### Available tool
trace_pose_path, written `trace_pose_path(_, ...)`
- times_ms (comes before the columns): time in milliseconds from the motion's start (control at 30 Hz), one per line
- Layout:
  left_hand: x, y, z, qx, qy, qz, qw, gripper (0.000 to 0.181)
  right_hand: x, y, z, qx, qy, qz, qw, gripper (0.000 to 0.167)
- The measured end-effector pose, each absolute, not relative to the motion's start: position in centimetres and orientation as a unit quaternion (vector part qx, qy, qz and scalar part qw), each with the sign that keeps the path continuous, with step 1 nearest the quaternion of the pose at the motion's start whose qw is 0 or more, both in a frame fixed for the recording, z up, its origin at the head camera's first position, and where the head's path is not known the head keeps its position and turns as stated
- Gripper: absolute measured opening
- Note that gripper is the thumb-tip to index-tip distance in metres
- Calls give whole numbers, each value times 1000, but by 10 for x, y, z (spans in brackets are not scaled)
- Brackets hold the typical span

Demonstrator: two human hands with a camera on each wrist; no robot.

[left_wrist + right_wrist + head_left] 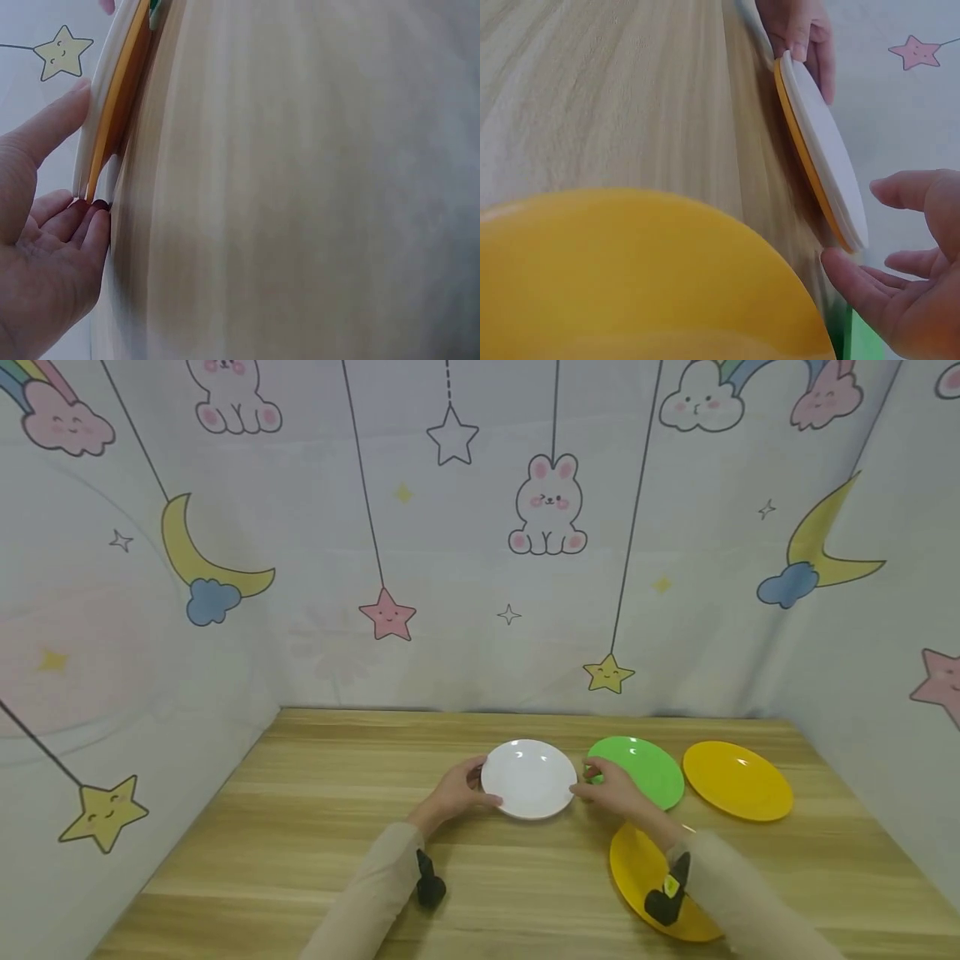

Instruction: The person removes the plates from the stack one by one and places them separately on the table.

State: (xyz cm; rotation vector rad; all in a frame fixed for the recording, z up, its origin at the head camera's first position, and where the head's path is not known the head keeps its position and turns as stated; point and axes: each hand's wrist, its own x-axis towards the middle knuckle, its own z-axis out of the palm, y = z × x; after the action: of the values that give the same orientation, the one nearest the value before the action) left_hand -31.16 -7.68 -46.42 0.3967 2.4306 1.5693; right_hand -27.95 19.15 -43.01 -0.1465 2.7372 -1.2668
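A white plate (529,779) tops a stack near the table's middle; an orange plate (801,146) shows beneath it in the right wrist view. My left hand (453,793) grips the stack's left side, with the thumb on the white rim and, in the left wrist view, the fingertips of this hand (52,262) at the lower edge. At the opposite side is my right hand (618,793); in the right wrist view its thumb and fingers (855,281) are spread around the rim with a small gap. The stack is slightly tilted in the wrist views.
A green plate (645,772) lies right of the stack, partly behind the right hand. Farther right is a yellow-orange plate (738,781). Another yellow-orange plate (637,868) lies nearer, under the right forearm. Patterned cloth (465,543) surrounds the wooden table (300,827) at back and sides.
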Motion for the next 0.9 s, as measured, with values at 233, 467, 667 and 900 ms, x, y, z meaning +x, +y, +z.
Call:
trace_pose_path(233, -311, -77, -465, 143, 824, 539, 103, 82, -280, 178, -437, -18, 863, -499, 84, 57)
trace_pose_path(467, -312, -79, -463, 144, 818, 547, 105, 80, -281, 170, -441, 12, 849, -522, 78, 53)
trace_pose_path(667, -313, -76, -459, 133, 825, 541, 97, 62, -282, 169, -444, 19, 847, -527, 68, 54)
trace_pose_path(900, -315, -72, -457, 143, 854, 496, 71, 50, -282, 167, -447, 25, 853, -519, 52, 50)
